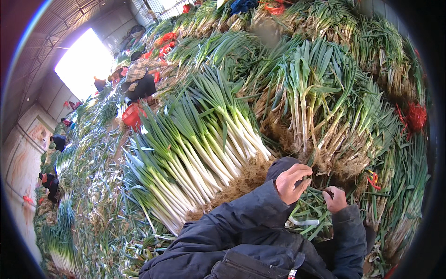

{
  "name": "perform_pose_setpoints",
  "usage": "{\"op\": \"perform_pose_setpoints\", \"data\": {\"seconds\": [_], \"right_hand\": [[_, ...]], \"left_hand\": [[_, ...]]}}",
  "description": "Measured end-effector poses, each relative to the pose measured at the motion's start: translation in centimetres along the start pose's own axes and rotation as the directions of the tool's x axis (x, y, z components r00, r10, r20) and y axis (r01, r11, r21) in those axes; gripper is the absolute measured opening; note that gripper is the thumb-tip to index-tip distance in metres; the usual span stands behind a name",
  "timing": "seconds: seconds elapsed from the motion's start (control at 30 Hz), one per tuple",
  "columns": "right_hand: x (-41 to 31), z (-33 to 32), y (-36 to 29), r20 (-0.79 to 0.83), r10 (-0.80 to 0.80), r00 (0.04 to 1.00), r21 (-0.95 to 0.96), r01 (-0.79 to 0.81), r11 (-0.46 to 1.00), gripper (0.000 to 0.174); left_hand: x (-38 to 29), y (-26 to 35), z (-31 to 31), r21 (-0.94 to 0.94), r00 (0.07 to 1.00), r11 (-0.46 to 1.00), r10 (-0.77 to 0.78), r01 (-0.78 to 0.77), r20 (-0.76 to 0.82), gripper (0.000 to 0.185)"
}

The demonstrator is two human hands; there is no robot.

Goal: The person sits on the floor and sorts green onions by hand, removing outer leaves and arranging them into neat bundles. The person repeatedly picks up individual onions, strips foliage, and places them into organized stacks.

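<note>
My left hand point(293, 183) is held over my knee, thumb and fingers apart, with nothing visible between them. To its right is my right hand point(335, 199), its thumb and fingertips close together beside a green leaf strip point(314, 190); whether they pinch it I cannot tell. Loose cut leaves point(308, 205) and a pale stalk piece point(304, 222) lie below and between the hands. Untrimmed leeks or large green onions point(302, 118), with dry brown roots, lean just beyond them. On my left, cleaned white-stemmed stalks point(205, 157) lie in a row, their roots point(244, 178) towards me.
Stacked stalk bundles point(334, 21) fill the far side and right. Red netting or twine point(416, 117) and a red-yellow tie point(374, 179) lie rightward. Leaf scraps point(101, 181) cover the floor leftward. A crouching person point(141, 76) works beyond a red bucket point(132, 115); several others are farther off.
</note>
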State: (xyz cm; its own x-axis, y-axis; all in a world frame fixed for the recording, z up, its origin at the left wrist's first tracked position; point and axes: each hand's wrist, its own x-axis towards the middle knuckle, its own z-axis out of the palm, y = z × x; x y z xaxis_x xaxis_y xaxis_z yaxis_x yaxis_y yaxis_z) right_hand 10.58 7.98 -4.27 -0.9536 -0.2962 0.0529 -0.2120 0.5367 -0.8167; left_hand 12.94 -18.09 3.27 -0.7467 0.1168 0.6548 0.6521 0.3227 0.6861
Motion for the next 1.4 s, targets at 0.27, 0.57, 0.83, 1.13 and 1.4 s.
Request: {"op": "perform_pose_setpoints", "data": {"seconds": [0.27, 0.57, 0.83, 1.13, 1.4], "right_hand": [[-0.3, -0.1, -0.5, -0.001, -0.091, 0.996, -0.066, 0.09, 0.994, 0.019], [-0.8, -0.7, -2.0, 0.018, -0.091, 0.996, -0.086, 0.093, 0.992, 0.02], [-1.1, -1.7, -1.9, 0.047, -0.069, 0.997, -0.138, 0.075, 0.988, 0.023], [-1.2, -2.2, -2.1, -0.043, -0.138, 0.99, -0.136, 0.131, 0.982, 0.02], [-2.0, -2.3, -2.1, -0.054, -0.114, 0.992, -0.152, 0.105, 0.983, 0.019]], "left_hand": [[1.5, 0.9, 1.5, -0.155, 0.999, 0.988, -0.023, 0.026, 0.021, 0.017], [3.9, 3.7, 1.1, -0.237, 0.999, 0.971, -0.034, 0.036, 0.01, 0.011], [7.2, 5.3, 1.5, -0.434, 0.997, 0.899, -0.073, 0.062, -0.009, 0.012], [12.5, 6.9, 3.5, -0.709, 0.985, 0.705, -0.107, -0.02, -0.134, 0.021], [15.4, 6.1, 5.9, -0.762, 0.995, 0.641, 0.04, -0.093, -0.088, 0.021]]}}
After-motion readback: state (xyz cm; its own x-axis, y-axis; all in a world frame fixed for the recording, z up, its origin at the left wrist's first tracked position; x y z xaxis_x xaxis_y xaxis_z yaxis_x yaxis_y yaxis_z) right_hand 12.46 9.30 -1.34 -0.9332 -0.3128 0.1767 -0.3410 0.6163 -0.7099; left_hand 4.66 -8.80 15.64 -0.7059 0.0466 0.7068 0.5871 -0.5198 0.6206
